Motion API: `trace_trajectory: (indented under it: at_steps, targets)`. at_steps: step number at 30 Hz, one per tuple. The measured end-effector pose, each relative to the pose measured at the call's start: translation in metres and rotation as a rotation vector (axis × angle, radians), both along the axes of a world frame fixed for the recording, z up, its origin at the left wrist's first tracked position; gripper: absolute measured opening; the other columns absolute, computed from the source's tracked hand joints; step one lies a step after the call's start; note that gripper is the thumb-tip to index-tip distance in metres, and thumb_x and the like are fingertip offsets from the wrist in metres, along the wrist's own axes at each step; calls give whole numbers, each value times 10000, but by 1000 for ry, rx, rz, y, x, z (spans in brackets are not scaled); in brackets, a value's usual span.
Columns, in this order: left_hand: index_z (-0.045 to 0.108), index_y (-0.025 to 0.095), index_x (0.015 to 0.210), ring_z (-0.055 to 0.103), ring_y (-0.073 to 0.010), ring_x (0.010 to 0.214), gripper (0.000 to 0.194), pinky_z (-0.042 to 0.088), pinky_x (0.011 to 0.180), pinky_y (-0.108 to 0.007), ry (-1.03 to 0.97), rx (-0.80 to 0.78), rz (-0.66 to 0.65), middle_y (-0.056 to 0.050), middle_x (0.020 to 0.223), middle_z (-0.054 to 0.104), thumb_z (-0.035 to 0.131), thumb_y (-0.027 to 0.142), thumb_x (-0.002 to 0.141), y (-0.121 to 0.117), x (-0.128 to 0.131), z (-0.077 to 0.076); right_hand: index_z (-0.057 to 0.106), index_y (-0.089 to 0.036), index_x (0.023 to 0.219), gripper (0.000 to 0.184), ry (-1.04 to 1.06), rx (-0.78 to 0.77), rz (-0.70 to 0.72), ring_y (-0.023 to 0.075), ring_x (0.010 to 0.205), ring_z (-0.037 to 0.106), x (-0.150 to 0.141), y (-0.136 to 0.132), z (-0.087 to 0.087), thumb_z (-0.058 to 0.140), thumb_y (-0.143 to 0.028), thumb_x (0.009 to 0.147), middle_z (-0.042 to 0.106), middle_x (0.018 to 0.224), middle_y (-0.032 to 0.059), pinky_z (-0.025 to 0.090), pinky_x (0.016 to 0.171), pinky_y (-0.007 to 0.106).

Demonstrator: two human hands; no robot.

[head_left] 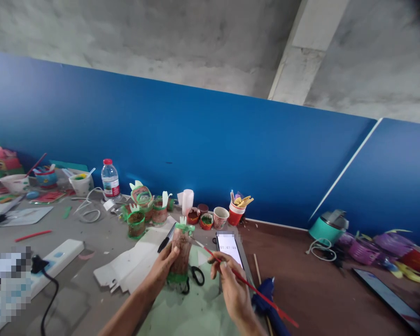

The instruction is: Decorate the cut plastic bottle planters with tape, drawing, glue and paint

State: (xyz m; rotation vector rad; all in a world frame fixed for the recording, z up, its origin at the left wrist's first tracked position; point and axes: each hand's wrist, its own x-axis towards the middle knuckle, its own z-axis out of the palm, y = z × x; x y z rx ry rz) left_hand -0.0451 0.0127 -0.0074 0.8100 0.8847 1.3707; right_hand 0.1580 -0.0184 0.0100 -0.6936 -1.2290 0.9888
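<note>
My left hand (165,266) is closed around a brown-painted cylinder craft (181,249), which stands nearly upright. It has a ragged green rim at the top, small pale prongs above that, and a green band at its base. Between the fingers of my right hand (231,287) is a slim red paintbrush (262,297), its tip at the cylinder's upper right side; whether it touches cannot be made out. Black-handled scissors (198,276) lie partly hidden behind the cylinder. Beyond it stand small cups of brown paint (193,214) and green paint (206,221).
A phone (229,247) showing a timer lies beyond my right hand, a blue glue gun (266,298) beside it. Similar green-and-brown crafts (136,224), a water bottle (110,179) and a cup of tools (237,213) line the back. A power strip (61,255) lies left.
</note>
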Motion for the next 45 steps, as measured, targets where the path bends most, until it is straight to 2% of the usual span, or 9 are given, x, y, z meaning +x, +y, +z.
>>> trace_trajectory:
  at_steps: [4, 8, 14, 21, 25, 31, 36, 41, 45]
  targets:
    - [639, 173, 1237, 477, -329, 1332, 706, 367, 1126, -426, -33, -13, -7, -120, 1319, 640, 794, 534, 650, -1, -1, -1, 729, -213, 995, 341, 14, -7, 7, 156, 591, 615, 0, 0, -1, 607, -508, 876, 715, 861, 68, 491, 615, 314]
    - [677, 158, 1170, 488, -355, 1318, 718, 383, 1114, -440, -48, -53, 16, -136, 1304, 648, 834, 539, 582, -2, -1, 1, 723, -203, 1001, 346, 2, -24, -36, 166, 592, 610, 0, 0, -2, 609, -503, 872, 715, 843, 71, 495, 637, 338]
    - [678, 161, 1180, 502, -365, 1303, 766, 384, 1111, -445, -43, -60, -14, -136, 1270, 670, 843, 560, 547, -3, 1, 4, 714, -206, 1032, 340, 4, -28, -71, 176, 623, 621, 3, 3, -5, 599, -490, 884, 714, 797, 58, 499, 652, 338]
    - [608, 192, 1306, 559, -370, 1240, 888, 467, 1030, -431, -20, -33, -63, -134, 1265, 672, 832, 590, 545, -7, 3, 11, 717, -229, 1019, 294, 3, 21, -66, 158, 598, 635, 1, 3, -1, 606, -468, 888, 733, 856, 55, 504, 651, 328]
    - [591, 181, 1320, 624, -363, 1149, 897, 518, 955, -413, -28, -72, -77, -144, 1217, 696, 835, 579, 553, -8, 2, 9, 724, -213, 992, 298, -71, 10, -122, 166, 599, 638, 2, 2, 4, 596, -461, 889, 727, 814, 50, 508, 662, 332]
    - [561, 168, 1341, 693, -317, 1018, 807, 546, 886, -387, -123, -81, -106, -140, 1112, 737, 811, 503, 651, -7, 0, 2, 719, -185, 969, 313, -100, -79, -221, 188, 648, 630, 6, 4, 2, 613, -458, 859, 701, 716, 37, 481, 667, 322]
    - [611, 143, 1265, 728, -293, 867, 725, 563, 762, -345, -123, -92, -146, -141, 985, 764, 808, 494, 663, -8, -1, 2, 693, -188, 1036, 353, -61, -78, -127, 203, 680, 624, 5, 2, 2, 615, -480, 856, 698, 720, 43, 472, 664, 330]
    - [667, 142, 1140, 727, -288, 863, 616, 561, 766, -349, -131, -104, -149, -135, 950, 766, 810, 496, 656, -8, -1, 2, 709, -198, 928, 296, -32, -153, -182, 199, 685, 616, 6, 5, 2, 654, -468, 820, 689, 697, 31, 464, 708, 334]
    - [690, 132, 1050, 727, -264, 801, 522, 559, 703, -327, -131, -105, -180, -135, 918, 764, 776, 506, 695, -9, -2, 4, 702, -208, 939, 269, 74, -147, -131, 185, 685, 608, 6, 6, 2, 664, -445, 818, 708, 780, 39, 470, 721, 337]
